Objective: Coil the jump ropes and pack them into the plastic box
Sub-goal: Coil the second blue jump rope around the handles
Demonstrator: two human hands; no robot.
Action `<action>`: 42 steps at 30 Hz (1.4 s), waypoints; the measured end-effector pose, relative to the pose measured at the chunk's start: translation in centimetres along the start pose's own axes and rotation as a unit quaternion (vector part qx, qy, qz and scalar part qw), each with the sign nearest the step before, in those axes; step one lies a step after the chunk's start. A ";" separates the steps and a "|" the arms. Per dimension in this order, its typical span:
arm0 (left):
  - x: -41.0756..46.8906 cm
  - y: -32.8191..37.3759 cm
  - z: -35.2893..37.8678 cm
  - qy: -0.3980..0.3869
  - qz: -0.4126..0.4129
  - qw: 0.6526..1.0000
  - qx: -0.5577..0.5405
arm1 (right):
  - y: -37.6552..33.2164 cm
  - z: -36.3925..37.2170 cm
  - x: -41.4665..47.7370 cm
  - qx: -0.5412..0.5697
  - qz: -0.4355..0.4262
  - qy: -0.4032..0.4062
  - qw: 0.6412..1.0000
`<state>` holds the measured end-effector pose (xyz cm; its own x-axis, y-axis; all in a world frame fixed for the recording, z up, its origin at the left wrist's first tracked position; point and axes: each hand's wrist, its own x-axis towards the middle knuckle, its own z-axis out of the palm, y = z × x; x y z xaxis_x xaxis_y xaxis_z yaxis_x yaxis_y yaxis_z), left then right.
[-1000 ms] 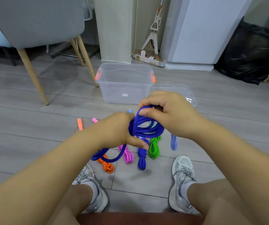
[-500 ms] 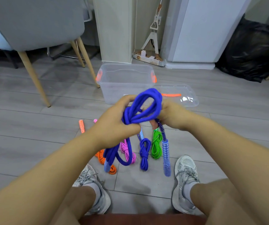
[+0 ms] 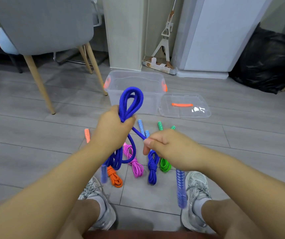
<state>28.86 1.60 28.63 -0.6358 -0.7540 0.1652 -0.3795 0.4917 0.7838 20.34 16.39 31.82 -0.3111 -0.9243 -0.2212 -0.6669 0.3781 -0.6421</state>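
My left hand [image 3: 113, 128] grips a folded bundle of dark blue jump rope [image 3: 131, 100], its loops standing up above my fist in front of the clear plastic box [image 3: 151, 99]. One strand runs down to my right hand [image 3: 168, 147], which pinches it. A blue patterned handle [image 3: 180, 188] dangles below my right hand, another [image 3: 104, 173] hangs below my left. On the floor lie coiled ropes: orange [image 3: 115, 178], pink [image 3: 134, 163], blue [image 3: 152, 167], green [image 3: 165, 165].
The box's clear lid [image 3: 184, 106] with an orange grip lies on the floor to its right. A grey chair [image 3: 41, 26] stands at left, a black bag [image 3: 267, 62] at right, a mop [image 3: 165, 42] behind. My two shoes [image 3: 196, 192] flank the ropes.
My right hand has pulled a strand down and to the right, away from the bundle. My left hand keeps hold of the loops, which now stand taller.
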 end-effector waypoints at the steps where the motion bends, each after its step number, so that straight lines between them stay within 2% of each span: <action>1: 0.1 -0.1 0.1 -0.027 -0.006 0.999 0.015 | 0.1 0.0 -0.2 -0.023 0.000 -0.003 1.000; 4: 0.2 -0.4 -0.1 -0.111 -0.013 0.992 0.059 | 0.3 -0.2 -0.9 -0.107 -0.023 -0.003 0.994; 7: -0.3 -0.5 0.0 -0.175 -0.005 0.981 0.086 | -0.1 -1.3 -1.3 -0.130 -0.047 0.023 0.990; 11: -0.9 0.3 -0.1 -0.273 -0.006 0.961 0.036 | -0.2 -2.4 -0.5 -0.180 -0.128 0.088 0.971; 14: -1.5 1.1 -0.2 -0.340 0.033 0.939 0.043 | -0.1 -3.6 0.3 -0.152 -0.180 0.132 0.963; 17: -2.5 1.9 0.2 -0.368 0.083 0.922 0.091 | -0.3 -4.6 1.3 -0.090 -0.167 0.136 0.972; 20: -3.1 2.1 0.8 -0.365 0.143 0.911 0.123 | 0.2 -5.1 2.3 0.004 -0.116 0.115 0.987; 23: -2.8 2.0 0.3 -0.347 0.142 0.925 0.066 | 1.7 -5.5 3.0 0.083 -0.086 0.089 0.989; 26: -2.4 1.9 -0.1 -0.300 0.086 0.945 -0.096 | 2.8 -4.7 3.1 0.136 -0.066 0.083 0.985; 28: -2.2 2.0 -0.2 -0.258 0.019 0.935 -0.244 | 3.0 -3.5 3.0 0.155 -0.066 0.076 0.983; 30: -1.9 2.2 -0.3 -0.201 -0.022 0.926 -0.317 | 2.8 -2.5 2.8 0.179 -0.058 0.071 0.980; 33: -1.2 1.9 -0.5 -0.131 -0.034 0.937 -0.322 | 2.1 -1.4 2.2 0.171 -0.049 0.078 0.981; 37: -0.9 1.8 0.2 -0.070 -0.007 0.965 -0.254 | 1.2 -1.0 1.8 0.124 -0.039 0.104 0.986; 39: -0.9 1.9 0.4 -0.073 -0.004 0.967 -0.242 | 0.7 -1.0 1.6 0.109 -0.045 0.111 0.987; 42: -0.8 1.8 0.3 -0.100 -0.017 0.955 -0.280 | 0.2 -0.9 1.4 0.091 -0.051 0.104 0.989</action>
<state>28.46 3.24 29.77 -0.7666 -0.6393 0.0610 -0.0181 0.1164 0.9930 19.14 15.19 32.05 -0.3939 -0.9191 -0.0055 -0.5745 0.2508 -0.7791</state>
